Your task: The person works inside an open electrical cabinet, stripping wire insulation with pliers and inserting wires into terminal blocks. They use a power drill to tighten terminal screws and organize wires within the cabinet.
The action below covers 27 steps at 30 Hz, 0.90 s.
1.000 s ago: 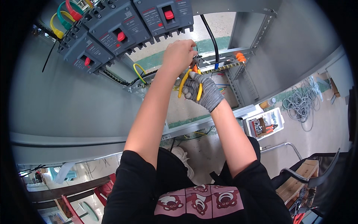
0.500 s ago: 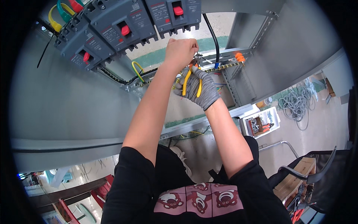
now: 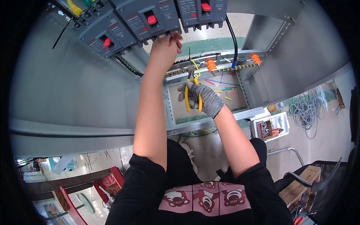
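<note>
My bare left hand [image 3: 165, 50] is raised just below the lower edge of the middle circuit breaker [image 3: 152, 19], its fingers loosely bent and apart, with nothing visible in them. In a grey knit glove, my right hand [image 3: 204, 96] grips yellow-handled cutting pliers [image 3: 187, 99]. The plier jaws point up toward the brass terminal bar [image 3: 225, 69] and overlap a yellow-green wire [image 3: 196, 67] there. A thin black cable tie end [image 3: 189, 52] sticks up behind the jaws. Beside the wire stands an orange ribbed insulator [image 3: 211, 66].
Grey cabinet walls [image 3: 75, 90] stand on both sides. A black cable [image 3: 233, 39] runs down to the bar. Wire scraps [image 3: 227, 89] lie on the floor inside the frame. At right are a white tool box [image 3: 287, 126], coiled grey cable [image 3: 304, 110] and a chair [image 3: 300, 182].
My left hand has moved up and away from the plier jaws toward the breakers. My right hand has lowered slightly with the pliers, uncovering the insulator and wire. The view has shifted.
</note>
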Tool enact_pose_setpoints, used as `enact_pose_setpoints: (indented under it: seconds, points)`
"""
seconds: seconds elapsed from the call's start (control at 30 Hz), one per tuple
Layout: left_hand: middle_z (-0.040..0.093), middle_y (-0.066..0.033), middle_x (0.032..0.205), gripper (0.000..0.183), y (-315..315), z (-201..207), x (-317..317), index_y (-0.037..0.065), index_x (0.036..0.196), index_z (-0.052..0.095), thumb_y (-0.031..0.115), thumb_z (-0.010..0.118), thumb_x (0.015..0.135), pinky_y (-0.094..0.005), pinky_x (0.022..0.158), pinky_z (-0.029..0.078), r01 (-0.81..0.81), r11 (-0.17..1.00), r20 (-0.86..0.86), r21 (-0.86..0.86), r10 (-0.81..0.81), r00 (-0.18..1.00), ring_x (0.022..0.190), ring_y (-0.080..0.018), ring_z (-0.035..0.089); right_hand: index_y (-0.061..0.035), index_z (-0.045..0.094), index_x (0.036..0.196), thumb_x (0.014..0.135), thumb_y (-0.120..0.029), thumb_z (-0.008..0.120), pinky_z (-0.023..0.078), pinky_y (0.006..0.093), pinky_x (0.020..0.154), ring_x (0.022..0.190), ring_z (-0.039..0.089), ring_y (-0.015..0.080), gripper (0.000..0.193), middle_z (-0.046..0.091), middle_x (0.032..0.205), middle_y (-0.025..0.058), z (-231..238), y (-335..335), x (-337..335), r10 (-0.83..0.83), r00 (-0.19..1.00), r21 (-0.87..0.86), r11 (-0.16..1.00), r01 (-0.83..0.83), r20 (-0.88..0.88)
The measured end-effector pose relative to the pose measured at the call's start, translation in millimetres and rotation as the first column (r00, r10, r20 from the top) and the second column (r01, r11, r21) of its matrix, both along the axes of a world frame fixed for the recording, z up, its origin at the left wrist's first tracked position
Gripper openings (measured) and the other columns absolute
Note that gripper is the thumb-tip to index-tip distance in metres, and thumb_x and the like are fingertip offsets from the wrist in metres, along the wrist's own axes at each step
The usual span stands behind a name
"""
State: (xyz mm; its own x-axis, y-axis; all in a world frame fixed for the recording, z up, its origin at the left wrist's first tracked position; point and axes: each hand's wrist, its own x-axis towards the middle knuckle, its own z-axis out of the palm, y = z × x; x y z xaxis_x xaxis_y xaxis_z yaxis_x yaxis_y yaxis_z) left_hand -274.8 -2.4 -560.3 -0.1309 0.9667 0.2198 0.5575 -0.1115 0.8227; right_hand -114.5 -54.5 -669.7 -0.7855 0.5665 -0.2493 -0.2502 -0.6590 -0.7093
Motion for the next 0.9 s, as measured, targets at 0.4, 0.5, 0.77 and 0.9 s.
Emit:
enact_pose_setpoints:
  seconds: [0.4,0.5,0.77,0.9]
  points:
    - [0.065,-0.0155,0.084,0.016,13.1,-31.9,10.6,0.002,0.093,0.066,0.015,0.061,0.085,-0.0366,0.070,0.047,0.149,0.988,-0.445,0.037,-0.117,0.888,0.077,-0.0285,0.062,-0.0090,0.058,0.102,0.097,-0.037,0.047,0.054,0.0412,0.060,0.075,0.065,0.0282,0.030,0.066,0.091,0.0152,5.0,8.3,-21.7,-0.300,0.939,-0.366,0.904,0.222,-0.170]
    - [0.065,-0.0152,0.084,0.016,10.6,-35.1,9.7,0.002,0.092,0.064,0.016,0.061,0.085,-0.0376,0.070,0.047,0.104,0.993,-0.430,0.052,-0.072,0.900,0.079,-0.0302,0.062,-0.0107,0.057,0.101,0.096,-0.042,0.046,0.053,0.0455,0.064,0.078,0.063,0.0291,0.033,0.064,0.088,0.0125,7.0,5.7,-26.8,-0.217,0.933,-0.418,0.904,0.082,-0.286]
    - [0.067,-0.0120,0.087,0.015,-23.3,-4.6,19.2,-0.001,0.091,0.063,0.012,0.055,0.089,-0.0339,0.065,0.049,-0.087,0.971,0.012,0.224,0.087,0.996,0.071,-0.0230,0.065,-0.0093,0.055,0.092,0.095,-0.044,0.049,0.044,0.0304,0.052,0.062,0.057,0.0189,0.035,0.061,0.077,0.0059,-10.0,-14.7,-33.2,-0.205,0.978,0.010,0.979,0.205,-0.033]
    - [0.066,-0.0074,0.089,0.018,-88.9,4.7,4.4,0.000,0.103,0.061,0.005,0.045,0.095,-0.0229,0.061,0.045,-0.325,0.902,0.443,0.286,0.176,0.879,0.069,-0.0099,0.061,-0.0074,0.058,0.096,0.094,-0.041,0.055,0.046,0.0233,0.056,0.065,0.060,0.0127,0.034,0.062,0.075,0.0036,-18.6,-40.7,-34.9,-0.054,0.981,0.188,0.982,0.019,0.187]
